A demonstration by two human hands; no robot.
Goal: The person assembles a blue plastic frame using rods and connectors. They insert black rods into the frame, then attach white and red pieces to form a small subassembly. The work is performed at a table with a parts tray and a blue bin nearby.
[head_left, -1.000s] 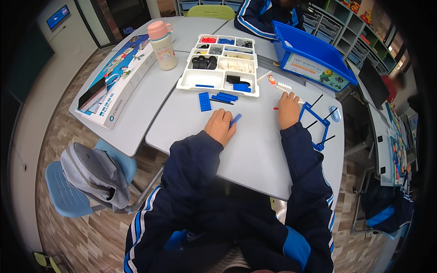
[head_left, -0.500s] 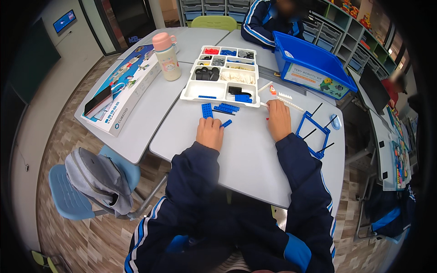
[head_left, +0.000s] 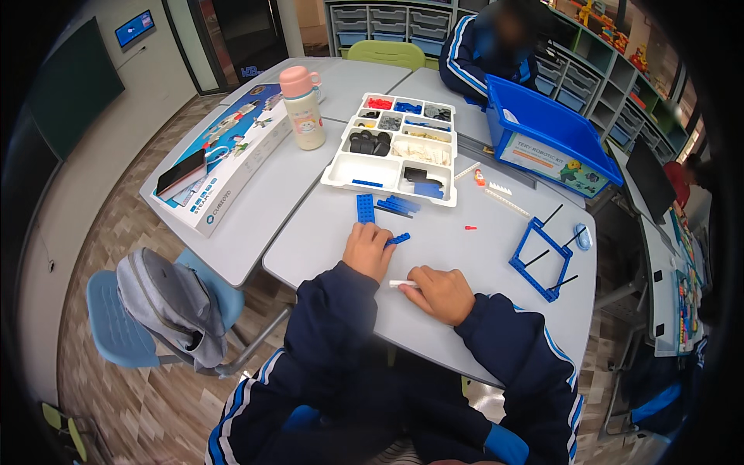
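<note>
My left hand is closed on a short blue beam that sticks out to its right. Just beyond its fingers lies a wide blue studded plate. A loose group of thin blue beams rests beside that plate. Nearer to me, my right hand pinches a small white beam, its free end pointing left toward my left wrist. On the right stands a blue four-sided frame with several black axles sticking out of it. A small red peg lies alone on the table.
Beyond my hands sits a white sorting tray of building parts. A blue bin, a white toothed rack and a red figure are to its right. Left are a bottle and a kit box. Another person sits opposite.
My right hand has moved from the tray's front edge back toward me and leftward, bringing the white beam beside my left hand. The red peg now shows. The left hand keeps the blue beam.
</note>
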